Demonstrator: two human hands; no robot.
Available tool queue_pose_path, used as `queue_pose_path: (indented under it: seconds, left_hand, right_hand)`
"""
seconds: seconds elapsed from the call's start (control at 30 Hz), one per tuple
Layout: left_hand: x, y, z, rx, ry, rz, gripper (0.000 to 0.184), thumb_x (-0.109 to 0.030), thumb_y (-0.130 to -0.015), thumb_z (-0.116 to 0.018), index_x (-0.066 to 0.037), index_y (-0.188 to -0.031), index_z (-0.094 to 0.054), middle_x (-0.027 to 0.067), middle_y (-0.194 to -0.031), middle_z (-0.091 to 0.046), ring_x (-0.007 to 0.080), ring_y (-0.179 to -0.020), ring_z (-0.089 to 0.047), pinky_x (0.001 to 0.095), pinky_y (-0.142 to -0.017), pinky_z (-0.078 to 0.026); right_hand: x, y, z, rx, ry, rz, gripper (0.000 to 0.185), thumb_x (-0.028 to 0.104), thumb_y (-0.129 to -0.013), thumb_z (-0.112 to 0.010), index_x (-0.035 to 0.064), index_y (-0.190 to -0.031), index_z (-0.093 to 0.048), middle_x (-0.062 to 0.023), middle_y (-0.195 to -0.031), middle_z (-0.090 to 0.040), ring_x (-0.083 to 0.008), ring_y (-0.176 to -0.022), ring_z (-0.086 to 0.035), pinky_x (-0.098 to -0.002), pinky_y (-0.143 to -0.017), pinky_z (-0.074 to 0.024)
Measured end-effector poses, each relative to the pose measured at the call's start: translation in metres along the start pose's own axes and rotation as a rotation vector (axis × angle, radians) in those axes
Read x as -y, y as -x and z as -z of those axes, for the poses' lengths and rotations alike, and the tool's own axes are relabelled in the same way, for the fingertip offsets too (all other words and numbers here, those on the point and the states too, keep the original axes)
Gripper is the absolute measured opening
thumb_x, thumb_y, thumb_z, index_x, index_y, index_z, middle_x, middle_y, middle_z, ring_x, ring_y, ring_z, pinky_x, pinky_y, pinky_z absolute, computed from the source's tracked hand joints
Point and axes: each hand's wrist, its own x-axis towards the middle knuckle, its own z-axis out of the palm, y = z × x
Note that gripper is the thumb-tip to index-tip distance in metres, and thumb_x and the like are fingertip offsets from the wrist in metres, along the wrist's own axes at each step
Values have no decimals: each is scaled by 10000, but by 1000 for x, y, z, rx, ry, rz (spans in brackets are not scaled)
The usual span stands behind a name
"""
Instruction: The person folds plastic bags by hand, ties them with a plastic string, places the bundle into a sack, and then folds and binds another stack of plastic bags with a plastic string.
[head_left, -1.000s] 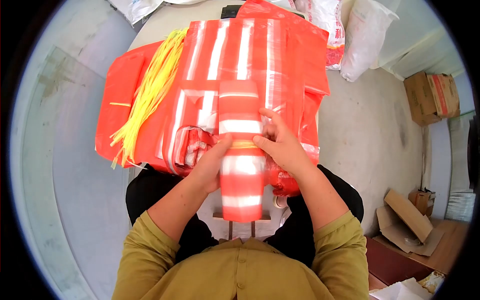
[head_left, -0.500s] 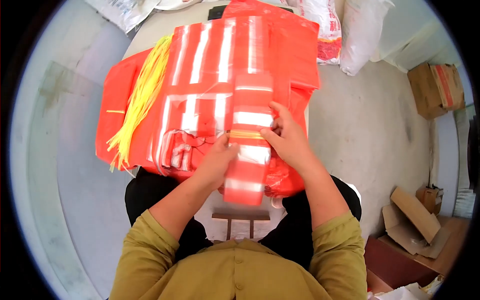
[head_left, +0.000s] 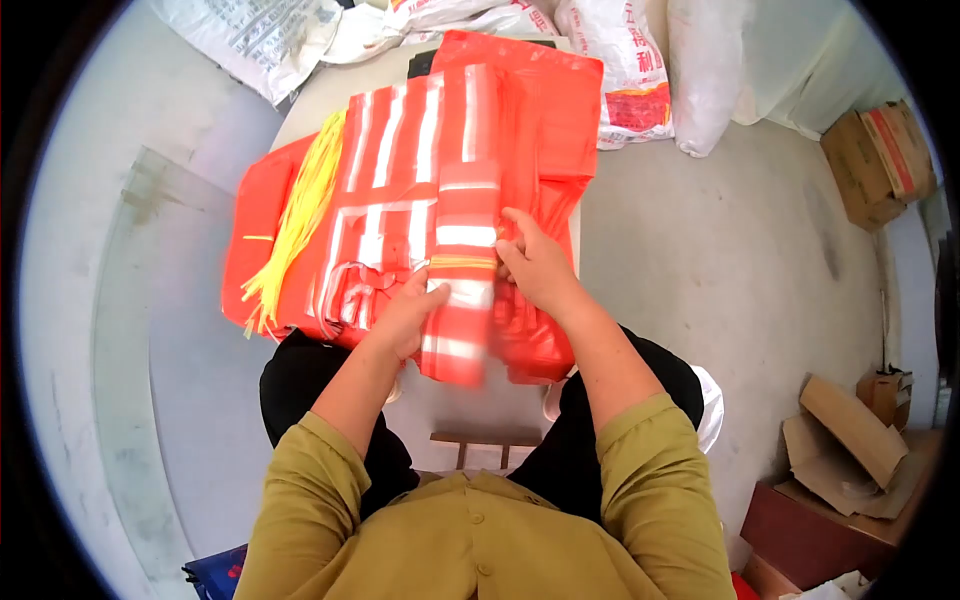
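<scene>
Plastic, red with white crosswise bands, forms a long folded bundle (head_left: pixel 468 280) between the person's two hands, with a thin yellow tie (head_left: pixel 464 262) around its middle. The far end of the bundle overlaps a stack of flat red plastic sheets with lengthwise white stripes (head_left: pixel 385 140); the near end, slightly blurred, points toward the gap between the person's knees.

The left hand (head_left: pixel 405 315) has its grip closed on the bundle's left side just below the tie, thumb laid over the face and the other fingers largely hidden. The right hand (head_left: pixel 540 265) is at the bundle's right edge, index finger stretched out and thumb apart from it; whether that grip pinches the plastic or merely touches the edge, I cannot tell.

Left of the striped sheets, a loose sheaf of bright yellow strands (head_left: pixel 300 225) lies slantwise over red plastic (a short yellow strip (head_left: pixel 257 237) shows beside it). Near the left hand sits a crumpled red-and-white plastic bunch (head_left: pixel 358 297). Plain red plastic sheeting (head_left: pixel 565 110) spreads at the far right of the pale table (head_left: pixel 335 88), and a white printed sack (head_left: pixel 625 75) stands just beyond it.
</scene>
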Motion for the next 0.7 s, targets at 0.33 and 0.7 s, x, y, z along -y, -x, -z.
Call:
queue_pose_path:
  seconds: [0.33,0.7]
  left_hand:
    - [7,-9,4,-135,189,56,400,-270,-1131,-446,-37,-1452,-496,158,-1378,-620,296,-1217,-644,486,-1031,-566]
    - [-25,44,-32,-20,-19,-48,553,-9,-1001,-634,-8,-1508,-411,143,-1423,-582,250,-1256,-617,423,-1034,-552]
  right_hand:
    - [7,23,18,176,-86,6,546,184,-1022,-593,63,-1535,-452,-95,-974,-722,-179,-874,-716,-330,-748,-564]
    - [44,38,-1,122,8,-110,666,217,-973,-714,12,-1535,-421,-144,-1174,-707,-227,-1025,-692,-350,-888,-547]
